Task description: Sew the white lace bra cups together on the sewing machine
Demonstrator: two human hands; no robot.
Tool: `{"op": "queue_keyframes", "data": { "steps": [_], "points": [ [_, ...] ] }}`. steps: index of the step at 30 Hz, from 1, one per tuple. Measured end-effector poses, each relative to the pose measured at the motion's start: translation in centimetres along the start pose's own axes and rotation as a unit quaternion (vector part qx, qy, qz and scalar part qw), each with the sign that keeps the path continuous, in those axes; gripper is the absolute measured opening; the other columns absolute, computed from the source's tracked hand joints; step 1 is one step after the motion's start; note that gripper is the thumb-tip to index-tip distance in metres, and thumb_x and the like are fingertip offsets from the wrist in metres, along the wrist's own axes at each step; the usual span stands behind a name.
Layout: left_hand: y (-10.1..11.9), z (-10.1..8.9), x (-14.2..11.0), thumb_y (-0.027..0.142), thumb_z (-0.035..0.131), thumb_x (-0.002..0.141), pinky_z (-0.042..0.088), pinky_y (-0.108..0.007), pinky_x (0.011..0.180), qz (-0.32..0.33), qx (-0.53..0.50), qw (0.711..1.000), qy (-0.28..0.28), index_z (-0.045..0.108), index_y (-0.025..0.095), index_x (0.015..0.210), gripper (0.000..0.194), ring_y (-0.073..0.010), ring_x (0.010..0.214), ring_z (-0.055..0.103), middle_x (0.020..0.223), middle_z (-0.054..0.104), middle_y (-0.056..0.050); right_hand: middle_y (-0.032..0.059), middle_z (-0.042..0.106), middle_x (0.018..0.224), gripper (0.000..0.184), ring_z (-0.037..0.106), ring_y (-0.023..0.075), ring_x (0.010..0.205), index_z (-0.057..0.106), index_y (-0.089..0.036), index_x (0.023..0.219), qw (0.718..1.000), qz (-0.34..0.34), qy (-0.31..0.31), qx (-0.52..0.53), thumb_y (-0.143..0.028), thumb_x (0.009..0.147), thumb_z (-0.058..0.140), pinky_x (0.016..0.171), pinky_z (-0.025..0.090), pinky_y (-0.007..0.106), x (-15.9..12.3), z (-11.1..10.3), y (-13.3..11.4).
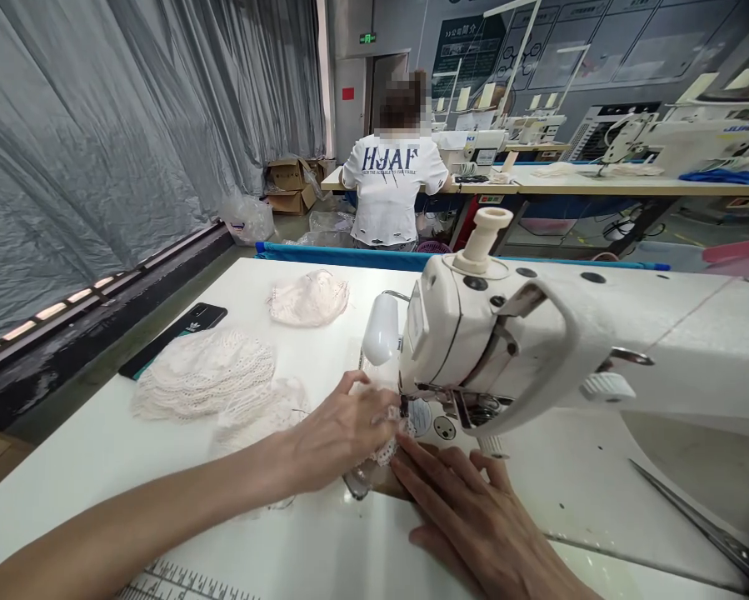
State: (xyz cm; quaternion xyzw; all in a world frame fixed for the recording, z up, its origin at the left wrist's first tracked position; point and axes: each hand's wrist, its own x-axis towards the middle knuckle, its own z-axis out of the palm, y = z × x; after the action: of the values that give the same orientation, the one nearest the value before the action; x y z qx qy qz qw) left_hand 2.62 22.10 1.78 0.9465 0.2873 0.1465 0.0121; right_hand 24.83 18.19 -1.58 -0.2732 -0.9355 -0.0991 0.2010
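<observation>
A piece of white lace fabric (385,452) lies under the needle area of a white sewing machine (436,325). My left hand (346,429) is bent over it from the left, its fingers closed on the lace close to the presser foot. My right hand (474,512) rests flat on the machine bed with fingers stretched out, the fingertips touching the edge of the lace. Left of my left hand lie a loose lace piece (258,417) and a stack of white lace pieces (202,375). The needle tip is hidden behind my fingers.
A pale pink lace cup (308,298) and a black phone (202,317) lie on the white table. Metal scissors (686,504) rest at the right, a clear ruler (180,583) at the front edge. A person in a white shirt (396,192) sits ahead at another table.
</observation>
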Motion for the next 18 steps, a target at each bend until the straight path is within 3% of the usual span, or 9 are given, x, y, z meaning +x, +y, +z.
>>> {"op": "queue_keyframes", "data": {
  "steps": [6, 18],
  "points": [
    [1.8, 0.2, -1.0, 0.012, 0.042, 0.09, 0.033, -0.034, 0.086, 0.004, 0.002, 1.0, 0.002, 0.054, 0.015, 0.078, 0.018, -0.011, 0.077, 0.055, 0.083, 0.06, -0.001, 0.011, 0.061, 0.121, 0.032, 0.056, 0.0223, 0.097, 0.06, -0.016, 0.115, 1.0, 0.006, 0.012, 0.024, -0.032, 0.095, 0.04, 0.07, 0.037, 0.035, 0.2, -0.7, -0.1],
    [1.8, 0.5, -1.1, 0.006, 0.043, 0.087, 0.029, -0.034, 0.086, 0.001, 0.004, 1.0, 0.004, 0.054, 0.015, 0.074, 0.019, -0.0106, 0.078, 0.054, 0.081, 0.061, 0.001, 0.0093, 0.061, 0.121, 0.03, 0.058, 0.0203, 0.095, 0.059, -0.017, 0.116, 0.999, 0.022, 0.01, 0.042, -0.032, 0.092, 0.049, 0.075, 0.035, 0.034, -0.4, -0.3, 0.0]
  ]
}}
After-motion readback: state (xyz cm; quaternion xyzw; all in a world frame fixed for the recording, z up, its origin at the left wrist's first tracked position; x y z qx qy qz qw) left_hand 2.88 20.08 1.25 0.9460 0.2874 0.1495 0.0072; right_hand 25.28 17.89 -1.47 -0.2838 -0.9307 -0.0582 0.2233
